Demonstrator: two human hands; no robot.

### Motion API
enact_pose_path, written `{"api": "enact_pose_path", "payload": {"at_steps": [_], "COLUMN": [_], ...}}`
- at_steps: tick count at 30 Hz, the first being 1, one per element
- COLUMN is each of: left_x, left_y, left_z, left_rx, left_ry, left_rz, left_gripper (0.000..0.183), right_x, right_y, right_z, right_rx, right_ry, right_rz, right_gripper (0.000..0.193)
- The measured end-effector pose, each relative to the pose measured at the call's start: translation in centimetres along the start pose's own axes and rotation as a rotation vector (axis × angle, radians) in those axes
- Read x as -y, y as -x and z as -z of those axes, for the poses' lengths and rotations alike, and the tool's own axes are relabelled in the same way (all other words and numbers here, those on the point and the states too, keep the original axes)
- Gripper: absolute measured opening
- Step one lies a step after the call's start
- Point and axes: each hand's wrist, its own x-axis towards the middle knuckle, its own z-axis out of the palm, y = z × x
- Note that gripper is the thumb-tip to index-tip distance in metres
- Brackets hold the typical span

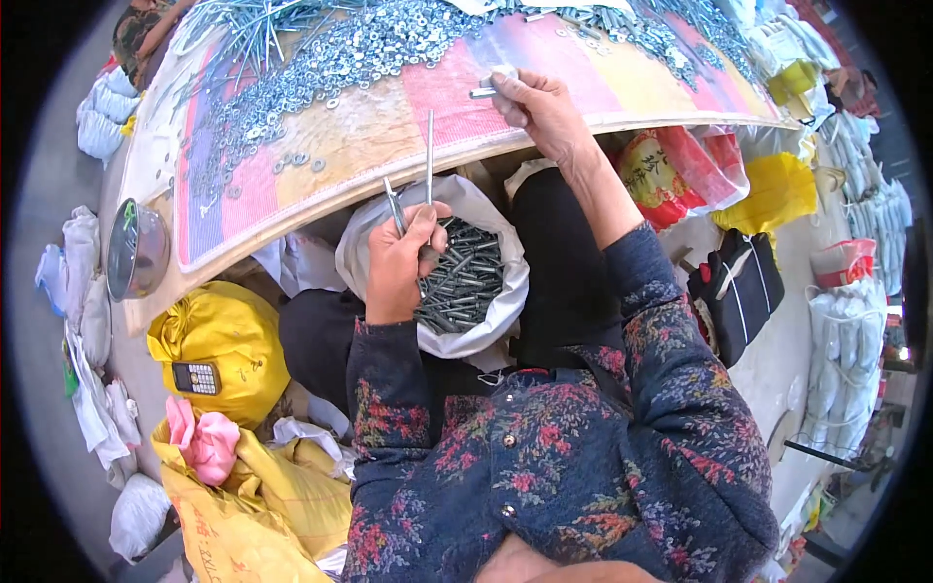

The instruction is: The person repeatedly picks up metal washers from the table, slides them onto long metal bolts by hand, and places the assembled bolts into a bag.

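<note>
My left hand (397, 267) is closed around long thin metal rods; one rod (430, 155) points up past the table edge, and a shorter tip (394, 202) shows beside it. This hand is over a white sack (362, 233) filled with short dark metal bolts or anchors (466, 277). My right hand (539, 107) is raised above the table's near edge, fingers pinched on a short shiny metal cylinder (482, 93). Its far end and anything else in those fingers are hidden. The two hands are apart.
Piles of washers and nuts (360, 63) and long metal rods (258, 29) cover the far side of the striped table (428, 107). A metal bowl (138, 251) sits at its left corner. Yellow sacks (228, 330), one bearing a keypad phone (196, 378), stand left; a black bag (739, 296) is right.
</note>
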Motion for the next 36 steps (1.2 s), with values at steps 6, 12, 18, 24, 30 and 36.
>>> {"api": "enact_pose_path", "payload": {"at_steps": [6,12,18,24,30,36], "left_x": [-2.2,-1.7,-1.3,2.7,1.7,1.4], "left_y": [1.2,-0.1,-1.1,-1.1,-1.2,-0.9], "left_z": [-2.9,-5.4,-8.4,-5.3,-3.9,-3.1], "left_rx": [0.12,0.021,0.208,0.34,0.33,0.277], "left_ry": [-0.285,-0.19,-0.169,0.162,0.046,0.091], "left_rz": [0.008,0.052,0.104,0.235,0.18,0.131], "left_gripper": [0.021,0.016,0.017,0.021,0.018,0.019], "right_x": [-0.4,0.4,1.6,2.1,1.0,1.6], "right_y": [1.6,1.7,5.0,8.3,7.6,6.6], "right_z": [1.6,3.3,5.3,4.8,2.9,3.1], "right_rx": [0.079,0.03,-0.273,-0.228,-0.209,-0.34], "right_ry": [0.468,0.484,0.49,0.54,0.474,0.535], "right_rz": [0.047,0.025,0.136,0.094,0.077,0.072], "right_gripper": [0.023,0.035,0.035,0.032,0.029,0.029]}}
